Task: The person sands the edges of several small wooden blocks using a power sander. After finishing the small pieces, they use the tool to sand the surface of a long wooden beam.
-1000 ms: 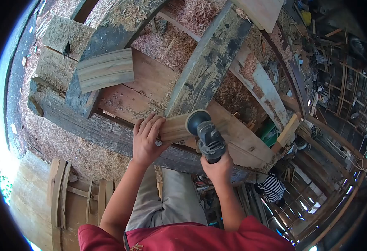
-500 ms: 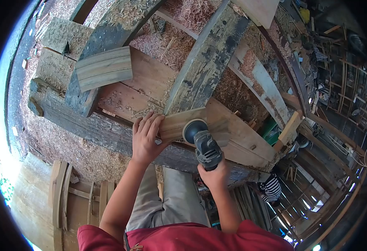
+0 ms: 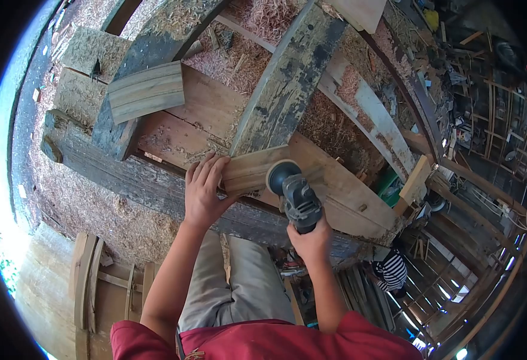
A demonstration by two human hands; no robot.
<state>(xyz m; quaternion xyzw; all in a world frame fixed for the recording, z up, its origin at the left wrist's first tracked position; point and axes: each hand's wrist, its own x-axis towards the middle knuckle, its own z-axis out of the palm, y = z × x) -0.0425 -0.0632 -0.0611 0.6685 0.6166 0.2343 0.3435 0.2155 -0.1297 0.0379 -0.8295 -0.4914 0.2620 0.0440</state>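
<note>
My left hand [image 3: 204, 191] grips the left end of a short wooden board [image 3: 252, 170], fingers over its far edge and thumb at its near edge. The board shows a brown grain and lies across the near end of a weathered beam [image 3: 290, 78]. In my right hand [image 3: 311, 241] is an angle grinder [image 3: 302, 203], held by its dark body. Its round disc [image 3: 280, 175] overlaps the right end of the board in this view. A second short board [image 3: 146, 92] rests on a curved timber to the upper left.
A long rough timber [image 3: 113, 177] runs in front of my legs. Wood shavings [image 3: 269, 18] lie between the beams. Curved wooden strips [image 3: 84, 282] lie at lower left. A person in a striped shirt [image 3: 390, 270] is at lower right, and loose planks [image 3: 359, 300] lie nearby.
My left hand and the board have shifted slightly left and up in view. The grinder has moved a little right and its disc now sits nearer the board's right end.
</note>
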